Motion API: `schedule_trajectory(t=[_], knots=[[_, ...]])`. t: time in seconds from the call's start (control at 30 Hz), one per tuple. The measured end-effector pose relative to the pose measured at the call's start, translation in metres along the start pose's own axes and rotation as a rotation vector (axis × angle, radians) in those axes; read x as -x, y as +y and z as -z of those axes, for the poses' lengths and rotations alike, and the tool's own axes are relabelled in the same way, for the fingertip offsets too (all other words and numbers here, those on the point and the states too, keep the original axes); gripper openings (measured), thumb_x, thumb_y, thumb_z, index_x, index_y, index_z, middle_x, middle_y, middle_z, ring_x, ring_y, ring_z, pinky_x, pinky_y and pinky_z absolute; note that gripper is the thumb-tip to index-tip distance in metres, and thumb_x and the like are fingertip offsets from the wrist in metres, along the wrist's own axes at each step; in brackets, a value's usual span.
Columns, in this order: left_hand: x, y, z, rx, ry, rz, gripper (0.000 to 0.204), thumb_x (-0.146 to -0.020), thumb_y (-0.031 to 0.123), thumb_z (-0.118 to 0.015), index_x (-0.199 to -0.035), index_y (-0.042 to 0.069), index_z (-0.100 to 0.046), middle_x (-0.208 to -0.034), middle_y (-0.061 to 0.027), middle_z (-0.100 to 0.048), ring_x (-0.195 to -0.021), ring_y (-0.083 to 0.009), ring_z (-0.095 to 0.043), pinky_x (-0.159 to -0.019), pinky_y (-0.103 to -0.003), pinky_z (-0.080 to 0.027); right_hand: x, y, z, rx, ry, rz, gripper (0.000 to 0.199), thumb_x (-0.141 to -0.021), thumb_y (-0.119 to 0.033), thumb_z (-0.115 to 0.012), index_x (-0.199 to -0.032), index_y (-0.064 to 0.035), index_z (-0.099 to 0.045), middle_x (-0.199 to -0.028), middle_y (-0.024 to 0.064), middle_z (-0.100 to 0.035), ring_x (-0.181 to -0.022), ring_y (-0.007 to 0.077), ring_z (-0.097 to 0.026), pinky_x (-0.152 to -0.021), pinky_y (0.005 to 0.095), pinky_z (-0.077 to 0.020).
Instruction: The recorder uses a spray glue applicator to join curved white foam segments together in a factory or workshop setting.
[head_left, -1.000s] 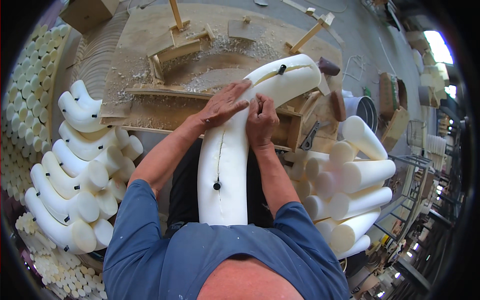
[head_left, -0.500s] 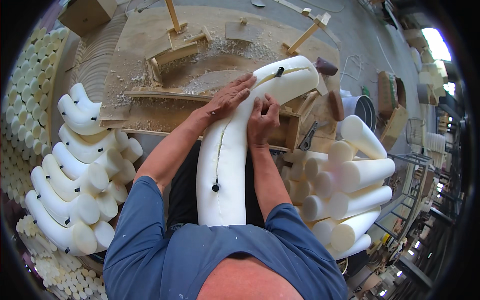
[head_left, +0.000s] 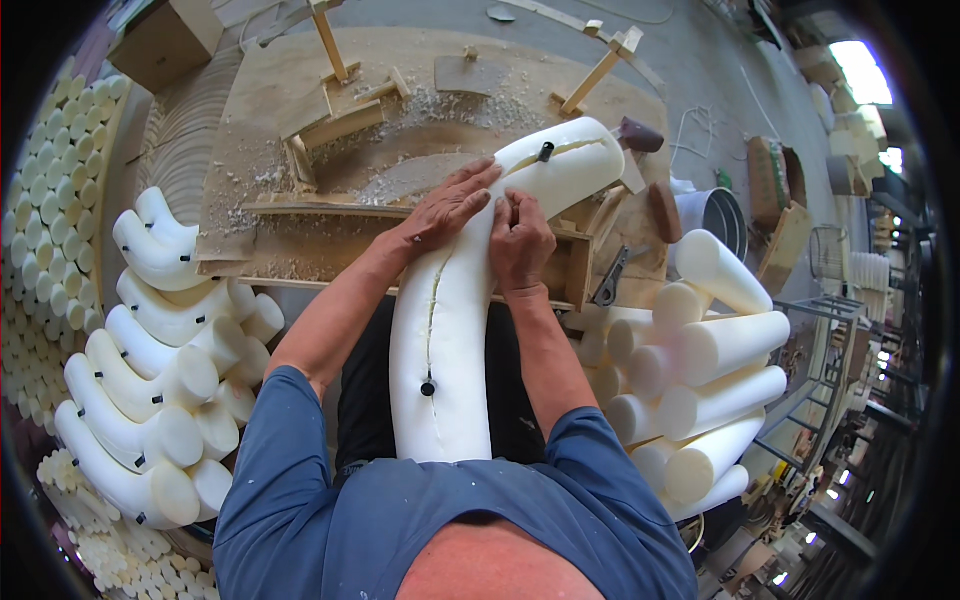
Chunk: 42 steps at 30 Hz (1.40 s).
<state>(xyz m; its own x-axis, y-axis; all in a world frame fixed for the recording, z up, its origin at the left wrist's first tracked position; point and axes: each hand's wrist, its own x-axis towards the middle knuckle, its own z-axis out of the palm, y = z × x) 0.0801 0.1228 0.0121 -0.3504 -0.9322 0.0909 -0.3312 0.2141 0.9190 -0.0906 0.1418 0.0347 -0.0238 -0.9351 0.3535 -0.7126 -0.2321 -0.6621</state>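
Observation:
A long, bent white foam piece point(head_left: 440, 330) lies from my lap up over the edge of the workbench. A split seam runs along its top, with a black peg point(head_left: 428, 388) in the near part and another black peg point(head_left: 546, 152) toward the far end. My left hand point(head_left: 450, 208) lies on the bend with its fingers stretched out together, beside the seam. At the right side of the bend, my right hand point(head_left: 522, 240) is closed, its thumb and bent fingers pinching at the seam; the exact pinch is partly hidden by the fingers.
The wooden bench point(head_left: 240, 130) bears shavings and a wooden frame point(head_left: 330, 207). Scissors point(head_left: 612, 275) with dark handles lie at its right. Curved foam pieces point(head_left: 130, 420) are stacked on the left, straight foam cylinders point(head_left: 735, 345) on the right. A metal bucket point(head_left: 715, 215) stands beyond the cylinders.
My right hand's fingers have curled in more closely at the seam. My left hand stays flat on the foam. The whole view has shifted slightly.

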Motion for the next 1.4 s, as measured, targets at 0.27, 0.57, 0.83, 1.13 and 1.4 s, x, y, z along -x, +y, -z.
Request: schedule_trajectory(t=[0.27,0.57,0.83,1.13,1.4], knots=[[-0.042,-0.010,0.008,0.472,0.040,0.155,0.060,-0.111,0.050,-0.034,-0.145,0.005,-0.054,-0.138,-0.0225,-0.056,-0.137,-0.0354,-0.048,-0.120,-0.042,-0.032,-0.023,0.016,-0.015,-0.106,0.335,-0.205,0.017,-0.097,-0.015,-0.067,-0.111,-0.0058,-0.068,-0.088,0.0125,-0.071,-0.077,0.0329,-0.071,-0.071,0.0431,-0.0567],[-0.057,-0.010,-0.008,-0.027,0.002,-0.074,0.063,-0.110,0.046,-0.036,-0.156,0.004,-0.045,-0.164,-0.0184,-0.039,-0.155,-0.0323,-0.028,-0.128,-0.040,-0.019,-0.024,0.033,-0.024,-0.095,0.268,-0.119,0.018,-0.101,-0.018,-0.066,-0.112,-0.0039,-0.067,-0.100,0.0136,-0.071,-0.085,0.0267,-0.070,-0.078,0.0383,-0.0558],[-0.060,-0.004,-0.005,0.026,-0.044,-0.035,0.062,-0.110,0.046,-0.035,-0.153,0.003,-0.050,-0.164,-0.0164,-0.040,-0.155,-0.0295,-0.030,-0.128,-0.039,-0.020,-0.037,0.034,-0.023,0.067,0.227,0.013,0.013,-0.099,-0.018,-0.066,-0.106,-0.0081,-0.068,-0.098,0.0147,-0.072,-0.088,0.0363,-0.070,-0.079,0.0454,-0.0559],[-0.061,-0.009,-0.004,0.022,-0.064,-0.036,0.064,-0.112,0.046,-0.035,-0.157,0.002,-0.043,-0.166,-0.0167,-0.035,-0.154,-0.0288,-0.032,-0.127,-0.037,-0.023,-0.053,0.032,-0.022,0.176,0.050,-0.050,0.011,-0.099,-0.021,-0.063,-0.102,-0.0121,-0.068,-0.098,0.0129,-0.072,-0.090,0.0376,-0.070,-0.080,0.0487,-0.0548],[-0.053,-0.012,-0.009,0.642,0.058,0.206,0.072,-0.112,0.053,-0.028,-0.162,0.001,-0.029,-0.168,-0.0195,-0.032,-0.155,-0.0284,-0.029,-0.127,-0.038,-0.022,-0.041,0.017,-0.021,0.091,0.087,-0.188,0.012,-0.099,-0.021,-0.060,-0.104,-0.0099,-0.063,-0.101,0.0155,-0.069,-0.095,0.0400,-0.068,-0.082,0.0512,-0.0529]])
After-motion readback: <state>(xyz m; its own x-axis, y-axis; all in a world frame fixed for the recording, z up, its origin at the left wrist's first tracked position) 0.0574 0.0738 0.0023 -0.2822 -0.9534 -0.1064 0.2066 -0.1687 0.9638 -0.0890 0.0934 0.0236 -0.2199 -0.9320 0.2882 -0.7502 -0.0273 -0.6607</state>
